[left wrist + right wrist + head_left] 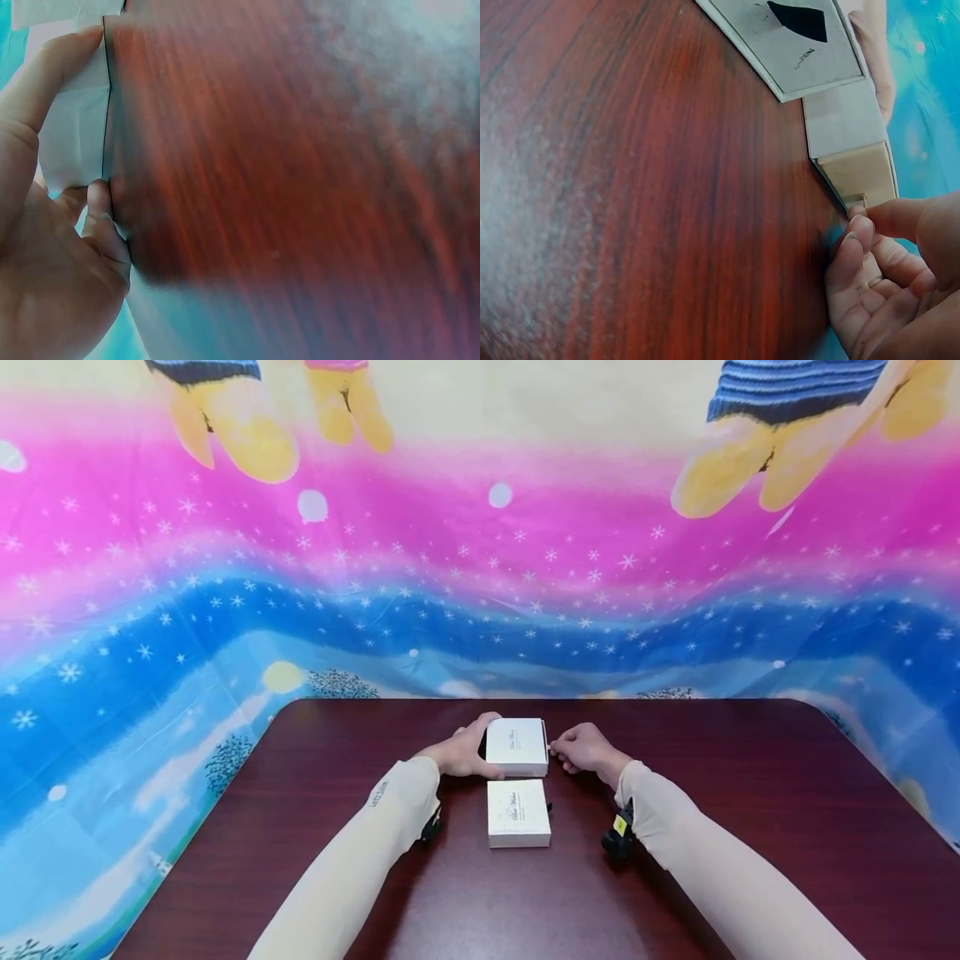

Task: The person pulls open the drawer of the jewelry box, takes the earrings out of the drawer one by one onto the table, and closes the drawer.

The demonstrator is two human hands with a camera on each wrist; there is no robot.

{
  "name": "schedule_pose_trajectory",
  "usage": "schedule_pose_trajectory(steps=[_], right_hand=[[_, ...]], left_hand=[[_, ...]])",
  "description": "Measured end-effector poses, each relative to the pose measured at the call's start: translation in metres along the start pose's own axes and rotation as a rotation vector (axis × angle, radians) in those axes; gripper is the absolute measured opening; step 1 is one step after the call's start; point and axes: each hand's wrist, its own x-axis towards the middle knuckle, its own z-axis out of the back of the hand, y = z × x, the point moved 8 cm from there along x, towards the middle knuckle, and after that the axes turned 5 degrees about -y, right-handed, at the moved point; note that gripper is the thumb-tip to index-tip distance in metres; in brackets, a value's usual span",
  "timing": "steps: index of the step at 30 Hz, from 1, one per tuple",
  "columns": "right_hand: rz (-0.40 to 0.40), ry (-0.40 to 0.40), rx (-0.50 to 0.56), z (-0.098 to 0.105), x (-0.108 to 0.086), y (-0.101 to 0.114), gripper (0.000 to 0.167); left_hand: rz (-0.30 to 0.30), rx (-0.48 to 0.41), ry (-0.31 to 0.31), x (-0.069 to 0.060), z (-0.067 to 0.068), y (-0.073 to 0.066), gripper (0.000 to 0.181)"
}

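Note:
Two small white boxes with dark script lie on the table, one behind the other. My left hand point(465, 752) point(52, 247) grips the far box point(516, 743) point(73, 135) point(844, 120) round its left side, thumb on the near wall and fingers at the back. At that box's right end, my right hand point(588, 750) point(900, 277) is curled, thumb and fingertips pinching at the edge of a beige end panel point(855, 174). Whether a tab lies between those fingertips is hidden. Untouched, the near box point(517, 814) point(780, 64) shows a black tab point(802, 21) on its right end.
The dark red-brown table point(337, 877) has rounded far corners. Behind it hangs a colourful cloth point(450, 552) with snowflakes. Small black devices are worn at both wrists, the right one point(619, 835) bearing a yellow label. The near box lies between the forearms.

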Motion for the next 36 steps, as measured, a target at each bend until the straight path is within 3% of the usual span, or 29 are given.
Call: schedule_pose_trajectory(steps=[10, 36], right_hand=[[-0.017, 0.004, -0.002, 0.0016, -0.0045, -0.0010, 0.025], [0.004, 0.012, -0.037, 0.0039, -0.0051, 0.0068, 0.025]], left_hand=[[-0.004, -0.009, 0.007, 0.0002, -0.0037, -0.0029, 0.101], [0.006, -0.007, 0.009, -0.0026, 0.0018, -0.0026, 0.102]])
